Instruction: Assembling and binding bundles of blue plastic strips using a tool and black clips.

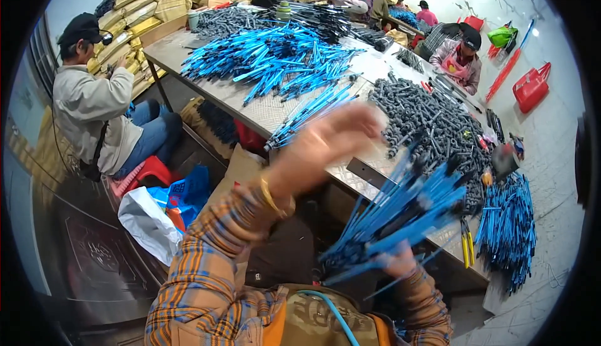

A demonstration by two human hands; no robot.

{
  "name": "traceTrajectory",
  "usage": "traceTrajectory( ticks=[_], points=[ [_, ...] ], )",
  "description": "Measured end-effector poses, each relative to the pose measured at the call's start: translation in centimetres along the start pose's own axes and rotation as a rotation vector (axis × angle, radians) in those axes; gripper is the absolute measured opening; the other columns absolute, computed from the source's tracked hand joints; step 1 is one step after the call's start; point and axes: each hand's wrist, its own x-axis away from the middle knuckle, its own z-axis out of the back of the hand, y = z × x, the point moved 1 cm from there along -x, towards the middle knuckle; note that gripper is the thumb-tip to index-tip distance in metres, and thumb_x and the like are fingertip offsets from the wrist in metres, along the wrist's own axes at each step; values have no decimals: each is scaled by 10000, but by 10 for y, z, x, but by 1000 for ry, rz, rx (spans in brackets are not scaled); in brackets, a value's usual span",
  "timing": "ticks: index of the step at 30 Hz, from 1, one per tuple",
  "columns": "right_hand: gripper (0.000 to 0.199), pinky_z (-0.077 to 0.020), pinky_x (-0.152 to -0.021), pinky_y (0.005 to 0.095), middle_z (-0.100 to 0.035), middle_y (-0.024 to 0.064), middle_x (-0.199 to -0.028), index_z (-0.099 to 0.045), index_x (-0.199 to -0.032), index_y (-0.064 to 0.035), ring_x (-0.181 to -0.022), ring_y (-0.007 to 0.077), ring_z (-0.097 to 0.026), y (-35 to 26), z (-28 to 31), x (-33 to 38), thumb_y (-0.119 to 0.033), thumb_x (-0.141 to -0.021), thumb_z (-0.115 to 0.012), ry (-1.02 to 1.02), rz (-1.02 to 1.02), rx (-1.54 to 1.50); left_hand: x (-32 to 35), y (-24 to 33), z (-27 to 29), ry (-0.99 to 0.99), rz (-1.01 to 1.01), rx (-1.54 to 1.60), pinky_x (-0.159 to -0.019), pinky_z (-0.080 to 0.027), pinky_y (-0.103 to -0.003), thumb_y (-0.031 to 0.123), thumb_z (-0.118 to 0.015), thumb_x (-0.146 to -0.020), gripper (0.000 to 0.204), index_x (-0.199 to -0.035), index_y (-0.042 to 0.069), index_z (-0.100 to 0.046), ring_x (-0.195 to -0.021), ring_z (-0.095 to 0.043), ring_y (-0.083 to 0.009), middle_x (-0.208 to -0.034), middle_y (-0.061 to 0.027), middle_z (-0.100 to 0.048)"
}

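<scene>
My right hand (400,262) is closed round a thick bundle of thin blue rods (400,221) with dark ends, fanned out and smeared by motion in front of the table edge. My left hand (335,134), a gold bangle at its wrist, is raised over the table's near edge. Its fingers are blurred and no held thing shows. Just beyond it, a small row of blue rods (310,113) lies on the table (172,49). A larger heap of blue rods (269,58) spreads farther back.
A mound of small dark-grey parts (432,117) covers the table's right side. Near the right corner are yellow-handled pliers (467,246) and another stack of blue rods (508,227). One person (103,89) sits at the left; others work across the table. A plastic bag (153,218) lies left of me.
</scene>
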Motion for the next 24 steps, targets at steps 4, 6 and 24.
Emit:
traceTrajectory(
  ticks=[4,6,24],
  points=[
    [240,-456,-511,233,-584,91,-771,-549,-1038,-13,-555,131,-530,-6,6,-75,-112,-822,-585,202,-294,-584,-3,-22,141,308,-5,-1117,-795,-470,-288,204,-690,-746,551,-1227,30,-487,-961,-562,-193,-1042,-123,-596],
    [318,-458,-465,236,-552,80,-710,-439,-1134,-22,-524,152,-536,-4,1,-128,-147,-861,-544,262,-388,-653,2,-41,182,210,211,-1183,-791,-471,-292,228,-693,-715,560,-1203,20,-513,-936,-569,-204,-1035,-127,-604],
    [248,-451,-352,276,-552,118,-634,-416,-1058,-28,-455,200,-570,67,-56,-227,-28,-827,-325,123,-753,-411,-16,-66,206,68,521,-804,-691,-460,-222,145,-678,-719,400,-1076,-20,-602,-751,-534,-136,-903,-92,-634]
  ],
)
